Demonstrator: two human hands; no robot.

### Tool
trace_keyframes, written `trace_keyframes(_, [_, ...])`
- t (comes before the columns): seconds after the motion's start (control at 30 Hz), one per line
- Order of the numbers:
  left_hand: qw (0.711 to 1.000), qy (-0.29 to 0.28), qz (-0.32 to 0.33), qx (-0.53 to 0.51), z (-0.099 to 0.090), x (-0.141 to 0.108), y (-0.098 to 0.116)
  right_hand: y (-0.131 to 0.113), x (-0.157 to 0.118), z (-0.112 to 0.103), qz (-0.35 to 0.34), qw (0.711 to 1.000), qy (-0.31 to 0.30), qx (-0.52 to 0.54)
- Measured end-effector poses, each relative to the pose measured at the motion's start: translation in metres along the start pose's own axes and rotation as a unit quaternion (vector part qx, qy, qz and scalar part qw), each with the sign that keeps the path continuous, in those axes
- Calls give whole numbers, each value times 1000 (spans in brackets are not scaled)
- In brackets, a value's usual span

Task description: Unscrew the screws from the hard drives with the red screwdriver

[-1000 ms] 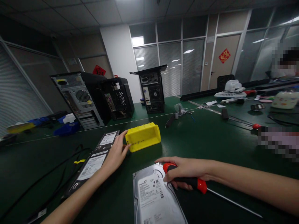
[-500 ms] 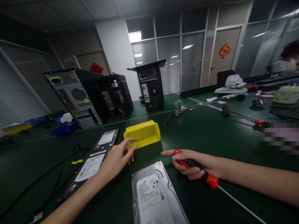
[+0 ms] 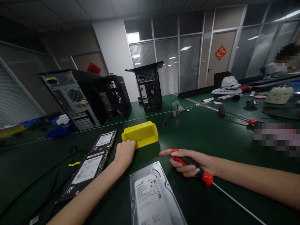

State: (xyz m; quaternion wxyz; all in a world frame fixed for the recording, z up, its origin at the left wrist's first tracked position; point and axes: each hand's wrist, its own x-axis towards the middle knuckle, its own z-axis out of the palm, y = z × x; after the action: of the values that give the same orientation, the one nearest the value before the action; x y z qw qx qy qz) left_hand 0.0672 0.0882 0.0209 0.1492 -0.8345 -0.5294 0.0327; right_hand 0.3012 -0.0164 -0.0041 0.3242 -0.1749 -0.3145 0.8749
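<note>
Fingers on your right hand wrap around the grip of a red and black screwdriver, and your pointing finger sticks out past its end, just beside the far corner of the silver hard drive. Your left hand reaches to the near edge of the yellow bin with its fingers bent in. Their tips are hidden behind your knuckles, so it is not clear if they pinch something or only touch. The bin's hollow side faces you, and the dark specks in it are too small to name. The silver hard drive lies flat on the green table, in front of you and between your arms, label up, and neither hand touches it. To its left, two dark hard drives lie end to end, labels up too. At the back stand three computer cases. As for how far along you are, the screwdriver is already in your hand, but its metal rod points away from the silver hard drive, so no screw seems to be turning. That drive looks whole, with no part taken off that shows. Your reach at the bin looks unfinished, and any screwdriver work there seems not yet done.
</note>
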Motion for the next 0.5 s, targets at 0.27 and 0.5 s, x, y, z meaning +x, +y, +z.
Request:
trace_keyframes(0.27, [1000,2,17,2,8,-2,2,0,0,-1,0,1000,-17,2])
trace_keyframes(0.5, [999,19,30,-8,13,6,3,-1,-1,0,-2,1000,-17,-1])
